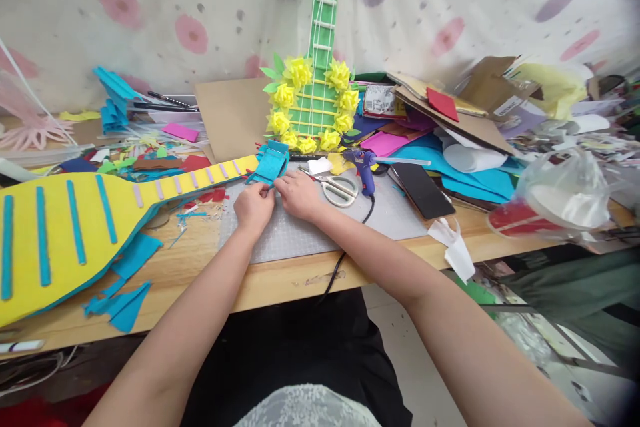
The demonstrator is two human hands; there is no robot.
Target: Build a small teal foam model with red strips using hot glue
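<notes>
A yellow foam guitar (65,227) with blue stripes lies flat across the left of the wooden table (280,280). Its neck ends in a blue felt headstock (273,161). My left hand (254,205) and my right hand (299,192) sit close together just below that headstock, fingers curled and pinching the blue felt at its lower edge. Both hands rest over a grey cutting mat (300,237).
Scissors (335,187), a blue glue gun (365,163) with its cord, and a black phone (421,189) lie right of my hands. A green guitar with yellow paper flowers (313,107) stands behind. Blue scraps (123,303), cardboard, coloured sheets and a plastic bag (560,197) crowd the table.
</notes>
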